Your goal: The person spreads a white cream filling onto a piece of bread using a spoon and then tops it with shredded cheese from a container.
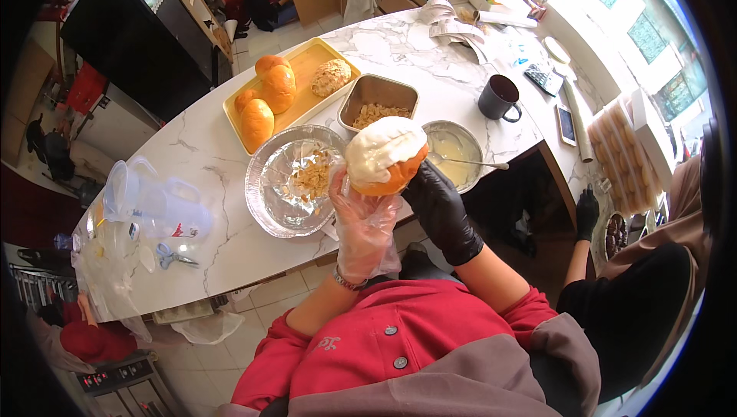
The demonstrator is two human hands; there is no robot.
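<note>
A browned bread bun (397, 178) with white cream over its top is held up between both hands. My left hand (364, 232), in a clear plastic glove, grips it from below and the left. My right hand (446, 212), in a black glove, touches its lower right side. Left of the bun, a round foil tray (266, 209) holds flaked nuts or crumbs. Behind it stands a metal loaf tin (377, 90) with more flakes. A metal bowl (466, 137) of pale cream, with a spoon (475, 162) in it, is partly hidden by the bun and right hand.
Several buns, one flake-coated, lie on a yellow tray (319, 112). A dark mug (498, 97) stands right of the tin. Plastic jugs (178, 209) and scissors (173, 257) are at left. A co-worker's black-gloved hand (587, 212) is at right, near packed round items (625, 158) and a phone (566, 124).
</note>
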